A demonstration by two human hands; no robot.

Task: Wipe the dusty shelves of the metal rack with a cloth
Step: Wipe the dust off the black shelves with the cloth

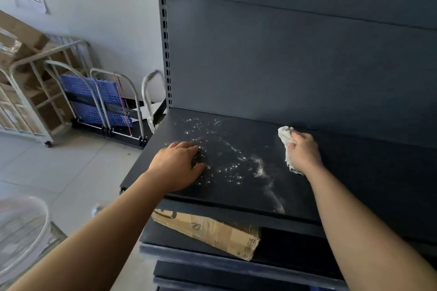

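A dark grey metal shelf (236, 130) of the rack stretches in front of me, speckled with white dust and smears across its left and middle part. My right hand (303, 152) grips a crumpled pale cloth (285, 134) and holds it against the shelf near the back panel, right of the dust. My left hand (178, 164) rests palm down on the shelf's front left part, its fingers spread at the edge of the dusty patch.
The rack's back panel (295, 59) rises behind the shelf. On a lower shelf lies a flattened cardboard box (208, 231). Left of the rack stand folded trolleys (99, 101) and a cage cart (28, 92) with cartons. A clear round container (21, 234) is at lower left.
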